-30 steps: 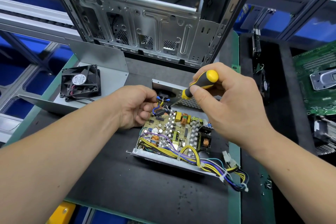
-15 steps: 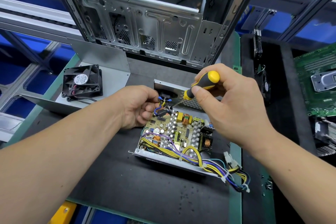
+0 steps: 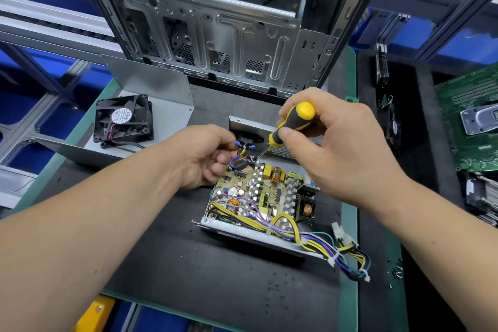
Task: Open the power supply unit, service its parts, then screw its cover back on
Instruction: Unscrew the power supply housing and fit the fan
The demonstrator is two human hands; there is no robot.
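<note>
The opened power supply unit (image 3: 250, 236) lies on the black mat, its circuit board (image 3: 265, 193) with coils, heat sinks and yellow and purple wires exposed. My right hand (image 3: 334, 148) grips a yellow and black screwdriver (image 3: 295, 120), its tip down at the board's far left corner. My left hand (image 3: 204, 155) pinches the blue and yellow wires (image 3: 241, 152) at that corner, right beside the tip. The removed metal cover (image 3: 151, 94) lies at the back left with the black fan (image 3: 124, 120) resting on it.
An upright bare computer case (image 3: 221, 35) stands right behind the unit. A cable bundle with white connectors (image 3: 347, 253) trails off the unit's near right. A green motherboard (image 3: 471, 121) and other parts sit in a black tray at the right. Loose screws (image 3: 397, 271) lie at the mat's right edge.
Both hands have stayed at the board's far left corner. The screwdriver handle has shifted only slightly in my right hand.
</note>
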